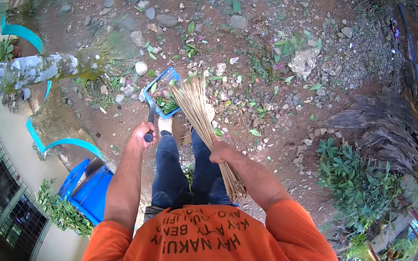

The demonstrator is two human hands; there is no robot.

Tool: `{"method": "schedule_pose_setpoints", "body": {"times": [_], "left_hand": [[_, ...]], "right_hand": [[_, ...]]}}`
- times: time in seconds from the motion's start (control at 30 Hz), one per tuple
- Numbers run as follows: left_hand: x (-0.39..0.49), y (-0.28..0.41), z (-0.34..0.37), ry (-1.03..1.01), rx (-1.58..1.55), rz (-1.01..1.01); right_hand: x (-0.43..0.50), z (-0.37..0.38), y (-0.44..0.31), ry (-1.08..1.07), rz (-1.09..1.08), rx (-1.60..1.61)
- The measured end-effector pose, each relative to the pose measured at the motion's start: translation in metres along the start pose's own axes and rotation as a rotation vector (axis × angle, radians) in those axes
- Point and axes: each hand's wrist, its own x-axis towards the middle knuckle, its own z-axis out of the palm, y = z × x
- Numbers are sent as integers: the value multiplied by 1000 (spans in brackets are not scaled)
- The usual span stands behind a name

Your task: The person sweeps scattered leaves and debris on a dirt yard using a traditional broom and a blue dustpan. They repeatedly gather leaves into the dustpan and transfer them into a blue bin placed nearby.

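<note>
My left hand (142,135) is closed around the dark handle (150,124) of a blue dustpan (148,97). Green leaves (167,105) and some brownish litter lie inside the pan, which is close to the ground by my left shoe (165,125). In my right hand (223,151) is a stick broom (194,106), a bundle of thin pale ribs gripped partway along. Its spread tips reach the right side of the dustpan; whether they touch it I cannot tell. The bound butt end points back towards my right thigh.
Loose stones (164,21), a large pale rock (302,62) and fallen leaves dot the dirt ground. A lichen-covered trunk (40,68) stands left, near a blue bin (88,189) and a turquoise-edged border (65,143). Right are a weathered stump (384,126) and a leafy shrub (351,180).
</note>
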Motion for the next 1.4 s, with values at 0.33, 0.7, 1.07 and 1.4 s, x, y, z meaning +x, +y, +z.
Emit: {"method": "schedule_pose_setpoints", "body": {"times": [0.33,0.7,1.07,1.4], "left_hand": [[3,8,-8,-5,84,-42],[9,8,-4,-3,59,-39],[12,-5,-18,-12,86,-64],[7,-6,4,29,102,-57]], "right_hand": [[-113,-28,32,162,27,98],[-1,-43,3,167,-17,134],[-147,-6,95,459,193,565],[-81,-58,122,378,142,612]]}}
